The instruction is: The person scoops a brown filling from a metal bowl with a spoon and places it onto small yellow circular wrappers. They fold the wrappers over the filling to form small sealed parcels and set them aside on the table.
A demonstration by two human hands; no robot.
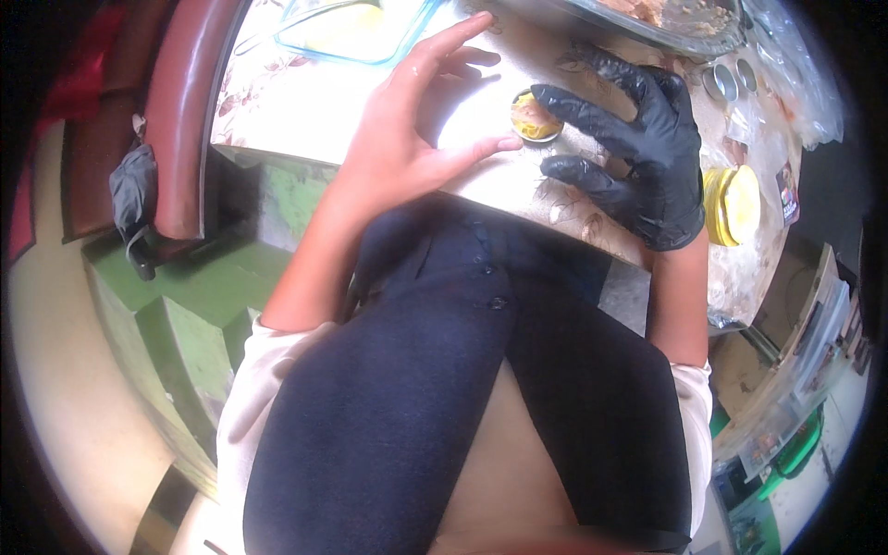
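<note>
A small round metal ring or cup (536,117) stands on the table, with a yellow sheet and a pale pinkish filling inside it. My left hand (398,139) is bare and hovers to the left of it, thumb and fingers spread, holding nothing. On the other side, my right hand (643,153) wears a black glove. Its fingers are apart, and one fingertip overlaps the cup's right edge in the picture; I cannot tell whether it touches. Nothing shows in the gloved hand.
A clear dish (421,28) with something yellow stands at the far left. At the far right is a glass tray (680,39) of pinkish paste. Two metal rings (721,83), clear plastic (795,83) and a yellow-sided round stack or container (733,205) lie right of my gloved hand.
</note>
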